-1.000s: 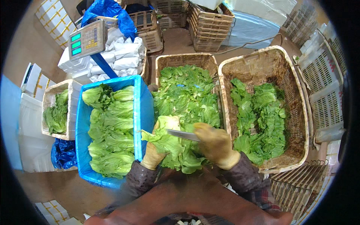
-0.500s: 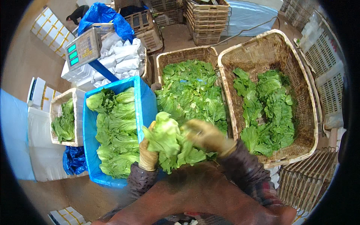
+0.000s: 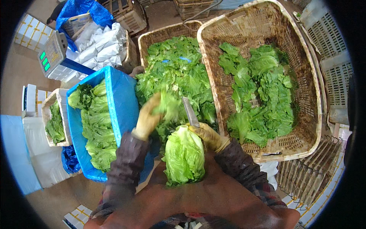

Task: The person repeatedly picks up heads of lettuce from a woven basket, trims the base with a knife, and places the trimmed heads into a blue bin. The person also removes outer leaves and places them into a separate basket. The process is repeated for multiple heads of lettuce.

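A head of lettuce stands on my apron-covered lap, its cut stem end up. My right hand, in a yellowish glove, is closed on a knife with its blade pointing up and away; its fingers touch the lettuce beside the stem. My left hand, gloved too, is smeared by motion over the near left part of the middle crate, closed on a blurred lettuce leaf. Beneath it, loose leaves fill the middle crate. Left of that, lettuce heads lie in rows in a blue-lined box.
On the right stands a big dirty crate partly filled with lettuce. A scale display rises at the far left by white wrapped bundles. A small white box of greens sits beyond the blue box.
The lettuce has gone from between my hands down onto my lap, stem end up. My left hand has moved forward over the middle crate with a leaf. The knife blade now shows plainly.
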Tool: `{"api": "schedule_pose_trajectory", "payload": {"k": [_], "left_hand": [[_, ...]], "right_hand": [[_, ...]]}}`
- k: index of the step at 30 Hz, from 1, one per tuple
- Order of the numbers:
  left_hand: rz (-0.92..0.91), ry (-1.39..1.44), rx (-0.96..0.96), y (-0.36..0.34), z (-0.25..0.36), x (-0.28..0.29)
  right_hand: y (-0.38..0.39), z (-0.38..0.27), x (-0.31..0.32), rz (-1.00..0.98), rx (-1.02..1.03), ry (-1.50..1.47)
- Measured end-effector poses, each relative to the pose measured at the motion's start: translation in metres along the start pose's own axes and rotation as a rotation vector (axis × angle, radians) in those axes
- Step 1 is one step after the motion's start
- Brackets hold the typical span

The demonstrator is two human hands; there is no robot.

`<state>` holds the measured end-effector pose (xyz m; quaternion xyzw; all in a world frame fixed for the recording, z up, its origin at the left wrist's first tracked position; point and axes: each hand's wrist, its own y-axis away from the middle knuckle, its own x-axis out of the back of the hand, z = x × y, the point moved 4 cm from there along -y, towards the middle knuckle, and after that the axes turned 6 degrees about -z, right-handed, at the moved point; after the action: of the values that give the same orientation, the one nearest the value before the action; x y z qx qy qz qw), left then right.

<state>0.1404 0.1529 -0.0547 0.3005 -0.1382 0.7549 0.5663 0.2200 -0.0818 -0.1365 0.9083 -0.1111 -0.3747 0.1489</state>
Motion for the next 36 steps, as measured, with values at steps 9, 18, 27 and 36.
{"api": "schedule_pose_trajectory", "payload": {"k": [9, 18, 27, 36], "left_hand": [[-0.311, 1.402, 0.325, 0.091, 0.021, -0.083], [-0.235, 1.171, 0.206, 0.088, 0.002, 0.007], [-0.094, 1.944, 0.081, 0.106, -0.042, 0.036], [-0.197, 2.158, -0.045, 0.049, -0.022, -0.056]], "right_hand": [[0.027, -0.109, -0.037, 0.466, 0.346, 1.227], [-0.054, -0.150, -0.107, 0.282, 0.338, 1.438], [0.003, -0.184, -0.019, 0.880, 0.432, 1.145], [-0.001, -0.105, -0.023, 0.422, 0.142, 0.415]]}}
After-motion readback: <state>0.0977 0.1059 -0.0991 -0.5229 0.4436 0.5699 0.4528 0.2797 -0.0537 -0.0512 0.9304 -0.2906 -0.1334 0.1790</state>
